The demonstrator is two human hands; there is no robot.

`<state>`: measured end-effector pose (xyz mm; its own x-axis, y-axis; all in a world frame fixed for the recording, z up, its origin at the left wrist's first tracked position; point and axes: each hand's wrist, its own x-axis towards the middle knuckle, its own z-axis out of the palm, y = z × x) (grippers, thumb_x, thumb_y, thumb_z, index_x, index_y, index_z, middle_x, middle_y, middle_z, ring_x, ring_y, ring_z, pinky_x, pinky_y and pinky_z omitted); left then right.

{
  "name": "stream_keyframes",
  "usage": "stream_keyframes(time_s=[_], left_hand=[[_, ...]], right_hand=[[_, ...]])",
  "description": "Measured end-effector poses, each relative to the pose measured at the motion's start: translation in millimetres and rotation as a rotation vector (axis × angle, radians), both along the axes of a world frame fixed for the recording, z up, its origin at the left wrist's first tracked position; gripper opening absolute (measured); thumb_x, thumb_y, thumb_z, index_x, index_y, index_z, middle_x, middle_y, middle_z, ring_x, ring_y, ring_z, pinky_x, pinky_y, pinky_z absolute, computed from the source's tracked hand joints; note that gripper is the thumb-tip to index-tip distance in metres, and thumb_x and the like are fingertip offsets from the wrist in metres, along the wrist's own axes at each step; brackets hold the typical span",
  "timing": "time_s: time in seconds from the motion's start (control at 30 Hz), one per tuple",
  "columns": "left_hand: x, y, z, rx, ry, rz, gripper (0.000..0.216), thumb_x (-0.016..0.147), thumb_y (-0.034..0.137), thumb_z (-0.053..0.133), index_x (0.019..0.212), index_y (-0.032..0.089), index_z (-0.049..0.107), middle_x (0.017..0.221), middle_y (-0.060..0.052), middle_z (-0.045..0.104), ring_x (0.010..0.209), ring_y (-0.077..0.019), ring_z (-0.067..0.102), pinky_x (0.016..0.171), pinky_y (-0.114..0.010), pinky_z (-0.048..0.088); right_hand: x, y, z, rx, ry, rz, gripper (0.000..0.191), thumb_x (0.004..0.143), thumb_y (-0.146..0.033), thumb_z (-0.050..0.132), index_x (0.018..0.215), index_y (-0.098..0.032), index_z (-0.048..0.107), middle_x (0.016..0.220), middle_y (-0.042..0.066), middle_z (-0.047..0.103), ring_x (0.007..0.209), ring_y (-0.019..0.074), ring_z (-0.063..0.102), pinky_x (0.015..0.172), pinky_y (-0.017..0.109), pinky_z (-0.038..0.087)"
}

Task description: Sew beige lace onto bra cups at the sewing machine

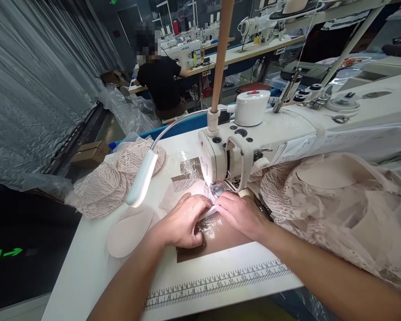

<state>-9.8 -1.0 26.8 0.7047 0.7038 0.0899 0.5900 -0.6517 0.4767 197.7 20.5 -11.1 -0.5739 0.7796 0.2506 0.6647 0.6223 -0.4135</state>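
Note:
My left hand [185,219] and my right hand [239,212] lie side by side on the table just in front of the needle of a white sewing machine [254,138]. Both have their fingers bent and pressed down on a small pale lace piece [210,213], which runs under the presser foot [218,189]. The piece lies on a brown patch [217,238] of the table. The fingertips of the two hands nearly touch over the fabric.
A pile of beige lace pieces [116,176] lies at the left, a pale oval pad [130,232] beside it. A gooseneck lamp [141,179] hangs over the table. More lace and fabric [337,200] is heaped at the right. A ruler strip [217,281] marks the front edge. Another person [160,76] sits at a far machine.

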Motion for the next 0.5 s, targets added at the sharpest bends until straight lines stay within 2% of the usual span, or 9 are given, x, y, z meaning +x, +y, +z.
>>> stream_keyframes(time_s=[0.03, 0.1, 0.23, 0.37, 0.43, 0.5], left_hand=[[-2, 0, 0.2, 0.010, 0.022, 0.000, 0.060, 0.055, 0.010, 0.059, 0.113, 0.017, 0.047, 0.111, -0.008, 0.056, 0.105, -0.0238, 0.051, 0.099, -0.040, 0.037], [-3, 1, -2.4, 0.046, 0.051, -0.003, 0.054, 0.059, 0.008, 0.057, 0.111, 0.017, 0.049, 0.111, -0.009, 0.057, 0.106, -0.0242, 0.051, 0.099, -0.040, 0.037], [2, 9, -13.5, 0.137, -0.050, -0.013, 0.011, 0.085, 0.014, 0.047, 0.090, 0.017, 0.056, 0.103, -0.009, 0.062, 0.099, -0.0199, 0.055, 0.091, -0.035, 0.042], [6, 14, -17.6, 0.141, -0.119, -0.063, 0.022, 0.094, 0.022, 0.039, 0.082, 0.016, 0.056, 0.091, -0.008, 0.064, 0.088, -0.0164, 0.058, 0.088, -0.033, 0.043], [6, 14, -16.9, 0.174, -0.064, -0.066, 0.029, 0.094, 0.026, 0.038, 0.077, 0.015, 0.057, 0.081, -0.007, 0.062, 0.079, -0.0160, 0.056, 0.085, -0.034, 0.043], [4, 13, -16.2, 0.220, 0.002, -0.068, 0.031, 0.094, 0.032, 0.039, 0.081, 0.015, 0.061, 0.075, -0.007, 0.061, 0.075, -0.0165, 0.054, 0.082, -0.034, 0.042]], right_hand=[[1, 0, 0.6, -0.002, 0.015, 0.006, 0.023, 0.092, -0.022, 0.044, 0.076, -0.018, 0.060, 0.077, 0.002, 0.057, 0.064, 0.0120, 0.054, 0.061, 0.024, 0.041], [2, 0, 1.7, -0.003, 0.025, 0.011, 0.027, 0.092, -0.021, 0.042, 0.069, -0.018, 0.057, 0.073, 0.001, 0.054, 0.059, 0.0109, 0.051, 0.058, 0.023, 0.039], [2, 0, 2.3, -0.003, 0.031, 0.023, 0.025, 0.092, -0.021, 0.043, 0.072, -0.018, 0.058, 0.073, 0.001, 0.056, 0.062, 0.0115, 0.052, 0.059, 0.023, 0.039], [2, 1, 0.8, 0.021, 0.011, 0.039, 0.015, 0.089, -0.021, 0.050, 0.083, -0.018, 0.063, 0.080, 0.002, 0.060, 0.067, 0.0122, 0.055, 0.061, 0.023, 0.039], [4, 0, -0.2, 0.057, -0.019, 0.069, 0.019, 0.089, -0.019, 0.048, 0.076, -0.018, 0.063, 0.075, 0.001, 0.058, 0.064, 0.0118, 0.052, 0.059, 0.023, 0.037], [7, -2, -0.6, 0.102, -0.027, 0.132, 0.025, 0.090, -0.018, 0.046, 0.070, -0.017, 0.061, 0.071, 0.001, 0.055, 0.063, 0.0122, 0.050, 0.059, 0.024, 0.035]])
